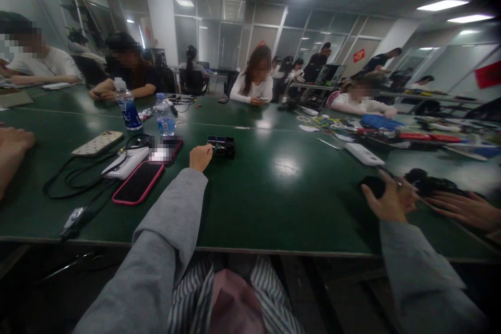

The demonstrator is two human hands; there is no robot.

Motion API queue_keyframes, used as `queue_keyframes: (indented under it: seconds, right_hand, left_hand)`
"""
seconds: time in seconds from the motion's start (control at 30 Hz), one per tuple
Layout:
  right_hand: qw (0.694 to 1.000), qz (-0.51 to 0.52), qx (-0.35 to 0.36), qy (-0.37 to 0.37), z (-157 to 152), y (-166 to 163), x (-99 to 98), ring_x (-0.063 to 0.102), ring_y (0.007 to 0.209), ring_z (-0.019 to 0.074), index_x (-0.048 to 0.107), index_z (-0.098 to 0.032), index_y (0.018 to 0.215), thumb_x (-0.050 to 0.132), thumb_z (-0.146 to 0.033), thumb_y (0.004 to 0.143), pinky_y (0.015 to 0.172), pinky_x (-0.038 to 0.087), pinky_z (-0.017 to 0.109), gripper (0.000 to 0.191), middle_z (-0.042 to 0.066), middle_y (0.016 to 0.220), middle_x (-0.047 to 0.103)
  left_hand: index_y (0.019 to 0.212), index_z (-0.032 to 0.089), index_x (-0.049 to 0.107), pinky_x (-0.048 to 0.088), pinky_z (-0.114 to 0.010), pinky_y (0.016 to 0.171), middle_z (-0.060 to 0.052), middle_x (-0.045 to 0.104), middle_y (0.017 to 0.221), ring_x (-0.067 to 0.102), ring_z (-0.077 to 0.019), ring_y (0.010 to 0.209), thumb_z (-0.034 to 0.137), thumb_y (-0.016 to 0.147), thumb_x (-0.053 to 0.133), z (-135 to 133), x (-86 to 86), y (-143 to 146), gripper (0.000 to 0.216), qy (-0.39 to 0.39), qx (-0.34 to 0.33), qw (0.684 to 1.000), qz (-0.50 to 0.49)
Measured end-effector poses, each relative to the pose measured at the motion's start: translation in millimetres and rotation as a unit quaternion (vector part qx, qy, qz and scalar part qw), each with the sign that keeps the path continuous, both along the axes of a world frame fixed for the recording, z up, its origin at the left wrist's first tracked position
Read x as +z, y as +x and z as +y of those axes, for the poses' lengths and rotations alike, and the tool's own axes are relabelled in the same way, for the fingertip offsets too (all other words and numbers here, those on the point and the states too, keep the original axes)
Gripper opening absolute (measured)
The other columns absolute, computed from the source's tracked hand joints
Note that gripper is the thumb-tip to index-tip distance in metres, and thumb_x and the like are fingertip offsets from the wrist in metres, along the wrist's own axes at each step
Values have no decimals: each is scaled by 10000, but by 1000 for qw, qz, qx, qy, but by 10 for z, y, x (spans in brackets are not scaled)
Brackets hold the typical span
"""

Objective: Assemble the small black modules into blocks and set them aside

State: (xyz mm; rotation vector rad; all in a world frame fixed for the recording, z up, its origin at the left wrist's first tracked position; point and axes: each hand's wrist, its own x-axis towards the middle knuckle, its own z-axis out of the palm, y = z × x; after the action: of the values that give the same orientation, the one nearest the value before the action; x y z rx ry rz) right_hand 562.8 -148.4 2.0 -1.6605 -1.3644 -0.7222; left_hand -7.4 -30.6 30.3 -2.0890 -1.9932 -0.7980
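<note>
Black device (222, 147) crosswise, just right of left hand (201, 157), fingers curled; right hand (389, 195) farther, thumb splayed; grips unclear.

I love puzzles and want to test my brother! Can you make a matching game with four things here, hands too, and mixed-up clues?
Things:
1. Grey-sleeved left hand
2. Grey-sleeved right hand
3. Clear bottle
4. Nearest phone

Clues:
A. Rimmed in pinkish red
B. At a dark object, close to a white device
C. Upright and blue-capped
D. At one end of a small black cluster

Right pairs: 1-D, 2-B, 3-C, 4-A
</note>
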Motion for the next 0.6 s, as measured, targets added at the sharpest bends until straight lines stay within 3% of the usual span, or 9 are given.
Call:
queue_keyframes:
  seconds: [0.1,0.2,0.27,0.33,0.47,0.6]
  right_hand:
    - [997,5,43,-65,252,-552,30,281,1376,377,441,-313,1410,317,-756,811,989,277,638,755,223,1440,338]
    - [980,-14,125,-153,490,-1392,88,288,1372,370,443,-309,1393,393,-625,866,1002,320,636,616,139,1486,320]
    - [950,-55,223,-211,627,-1991,110,330,1361,322,486,-316,1346,406,-537,901,1039,325,591,504,99,1486,346]
    - [898,-95,333,-273,744,-2551,119,363,1351,282,497,-310,1333,415,-484,920,1060,341,544,456,82,1470,388]
    - [867,-124,411,-252,928,-3393,120,236,1438,250,336,-269,1459,441,-416,927,1138,280,492,562,64,1566,241]
    - [868,-115,415,-248,1067,-3709,78,169,1468,226,242,-224,1504,432,-391,933,1177,231,468,624,76,1579,214]
  left_hand:
    - [783,207,646,289,-263,594,-64,664,763,581,-168,685,251,926,409,-15,20,7,279,-8,2,1000,-2]
    - [777,207,641,289,-266,591,-61,660,754,573,-166,673,248,927,409,-23,27,5,279,-5,-8,1000,-2]
    - [772,207,639,283,-270,589,-61,657,748,568,-169,668,250,930,404,-18,19,1,286,2,-12,1000,-2]
    - [765,204,635,277,-272,587,-61,655,745,560,-166,658,258,933,399,-9,7,-2,295,5,-17,1000,-6]
    - [758,206,632,275,-273,591,-60,657,747,556,-163,655,264,929,402,2,-6,1,293,1,-15,1000,-7]
    - [765,212,640,288,-271,604,-62,664,764,567,-166,684,256,923,411,-9,5,12,282,-2,-11,1000,-11]
